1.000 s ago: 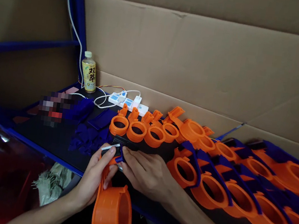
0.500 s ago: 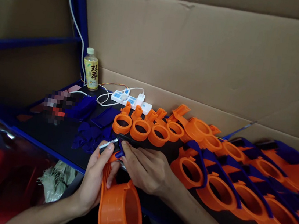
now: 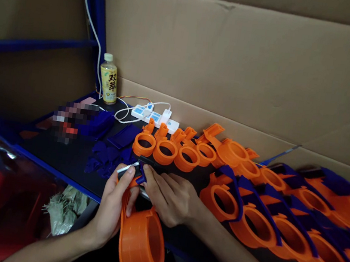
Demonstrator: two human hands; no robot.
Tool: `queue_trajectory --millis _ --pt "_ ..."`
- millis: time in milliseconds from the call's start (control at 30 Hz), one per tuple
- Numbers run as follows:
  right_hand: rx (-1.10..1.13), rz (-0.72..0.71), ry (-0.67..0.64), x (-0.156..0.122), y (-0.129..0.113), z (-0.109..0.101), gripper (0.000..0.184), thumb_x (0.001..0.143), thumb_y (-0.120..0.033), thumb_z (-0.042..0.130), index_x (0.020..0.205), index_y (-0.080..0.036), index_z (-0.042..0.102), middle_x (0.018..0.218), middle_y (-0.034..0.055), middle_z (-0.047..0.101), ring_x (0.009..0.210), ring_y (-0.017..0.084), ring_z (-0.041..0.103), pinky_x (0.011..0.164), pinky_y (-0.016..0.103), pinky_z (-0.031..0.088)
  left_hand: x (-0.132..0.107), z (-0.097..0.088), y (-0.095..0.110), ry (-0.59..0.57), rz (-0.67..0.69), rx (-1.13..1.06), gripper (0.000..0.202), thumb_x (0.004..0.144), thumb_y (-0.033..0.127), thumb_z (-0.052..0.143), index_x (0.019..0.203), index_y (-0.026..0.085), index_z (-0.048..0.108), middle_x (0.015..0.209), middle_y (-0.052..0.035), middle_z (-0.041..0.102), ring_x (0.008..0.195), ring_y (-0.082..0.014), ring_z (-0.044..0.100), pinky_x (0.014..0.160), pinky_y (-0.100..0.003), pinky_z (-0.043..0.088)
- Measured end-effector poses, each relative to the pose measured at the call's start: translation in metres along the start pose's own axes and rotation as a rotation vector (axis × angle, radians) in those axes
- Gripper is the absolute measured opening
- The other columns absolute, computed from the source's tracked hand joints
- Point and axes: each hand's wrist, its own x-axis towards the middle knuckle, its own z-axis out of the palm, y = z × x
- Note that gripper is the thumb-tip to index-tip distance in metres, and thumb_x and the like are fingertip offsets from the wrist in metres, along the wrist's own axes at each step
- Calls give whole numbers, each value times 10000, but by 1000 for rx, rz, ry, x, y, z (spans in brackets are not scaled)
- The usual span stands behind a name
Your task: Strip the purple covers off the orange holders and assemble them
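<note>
Cardboard wall fills the back; below it the black worktop runs L to R; on its R side, the group of orange-and-blue holders, rings facing the person, blue parts slanting up behind; mid-worktop, a shorter row of plain orange holders, no blue on them, w/ a pile of blue pieces just L.

The held orange holder is off the worktop, in front of its near edge; its ring hangs low, toward the person; long axis runs from ring up, away & a bit L, to the narrow head btwn the two hands; so the head sits at the fingers, the ring below them.

L hand is nearer the holder's body; its fingers are closed round the neck & head from the L, thumb on top; R hand comes in from the R, meeting the head's R end only; its fingers are bunched & bent against the blue end part; can't tell if they pinch it or merely press.

Smallest: white toothed strip on the head's far L edge, just beyond L thumb; a silvery glint under R fingers, too hidden to name.
</note>
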Motion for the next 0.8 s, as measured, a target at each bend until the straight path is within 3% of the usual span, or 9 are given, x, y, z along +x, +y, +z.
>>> queue_trajectory --millis 267,433,533,667,800 --pt "56 50 -58 5 4 0 339 962 -145 414 1157 27 630 909 173 724 697 170 672 585 286 567 6 -2 5 -6 -108 -14 282 929 478 587 874 222 482 416 104 383 334 -53 250 372 -181 172" --pt "-20 15 -53 2 2 0 357 940 -160 459 1187 44 615 1037 233 703 712 200 676 564 320 553 7 2 3 1 -59 -13 306 913 480 612 836 222 469 408 110 368 329 -49 241 373 -176 188" --pt "-7 46 -2 -5 9 3 331 946 -164 482 1178 17 632 1019 201 715 724 189 677 593 308 552 12 2 4 -11 -74 0 321 900 491 626 836 216 475 420 110 383 325 -42 241 360 -171 179" --pt "24 240 105 -10 27 0 336 933 -113 524 1251 -106 631 982 103 733 827 174 690 768 305 555 18 -3 11 21 -60 8 362 870 522 645 845 196 489 597 35 607 324 -19 272 341 -179 184" --pt "173 466 -62 3 34 4 244 983 -216 519 1155 -189 690 979 47 716 857 131 667 744 247 499 16 -6 17 -8 -43 -8 340 889 503 624 824 198 487 473 66 518 324 -38 280 365 -187 206"
